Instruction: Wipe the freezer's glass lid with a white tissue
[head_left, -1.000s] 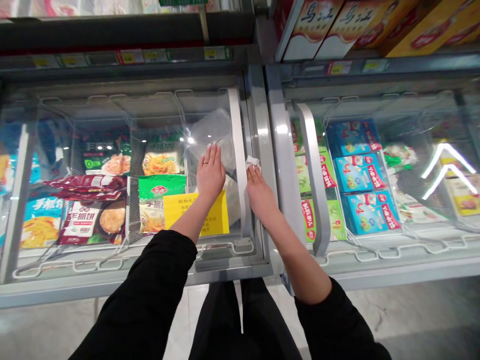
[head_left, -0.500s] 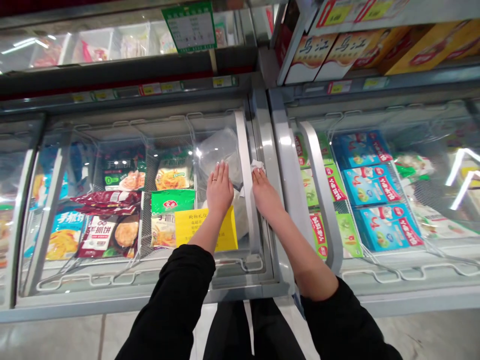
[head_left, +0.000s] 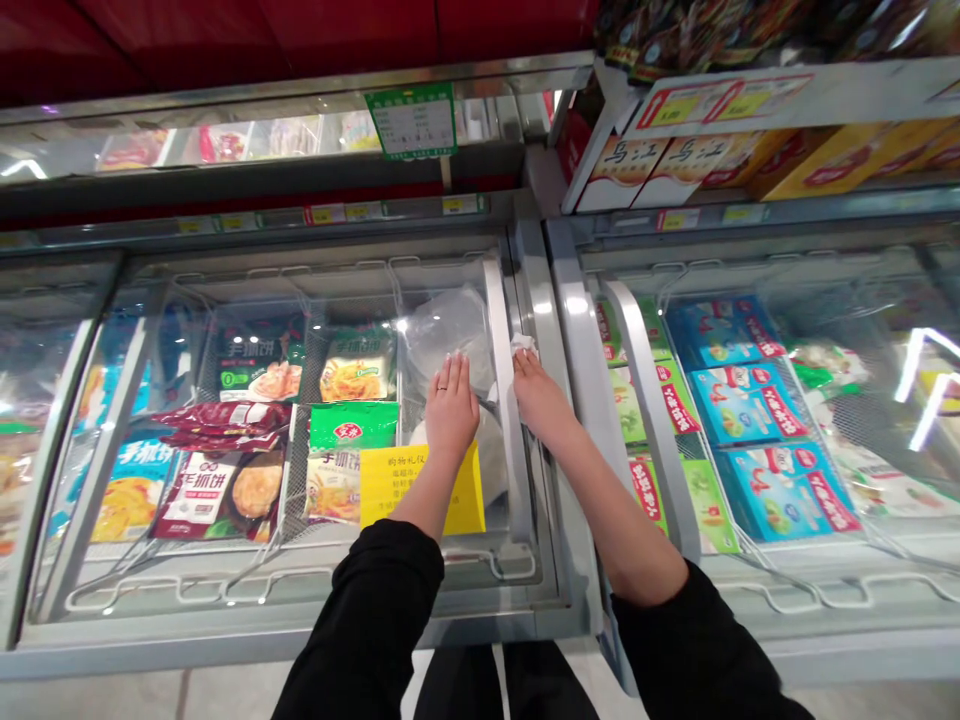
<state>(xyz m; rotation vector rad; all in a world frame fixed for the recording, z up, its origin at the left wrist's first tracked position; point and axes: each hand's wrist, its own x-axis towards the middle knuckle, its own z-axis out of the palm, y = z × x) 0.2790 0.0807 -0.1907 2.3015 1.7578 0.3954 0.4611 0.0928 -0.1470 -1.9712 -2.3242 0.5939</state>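
Note:
My left hand (head_left: 453,408) lies flat on the clear glass lid (head_left: 352,285) of a chest freezer, fingers stretched out and a ring on one of them. Just right of the lid's upright pale handle (head_left: 507,400), my right hand (head_left: 541,398) presses a crumpled white tissue or cloth (head_left: 523,345) onto the grey freezer frame (head_left: 534,285). Its fingers are together over the cloth, which shows only beyond the fingertips. A yellow paper notice (head_left: 394,490) on the glass is partly covered by my left forearm.
Under the glass lie frozen food packets (head_left: 349,475) in wire baskets. Another freezer with a curved handle (head_left: 652,420) and blue boxes (head_left: 784,490) stands at right. Behind are shelves with boxes (head_left: 622,165) and a green-edged sign (head_left: 412,120).
The camera view has tilted upward, showing more of the shelves. My right hand with the cloth has slid slightly farther away along the frame. My left hand rests at about the same spot.

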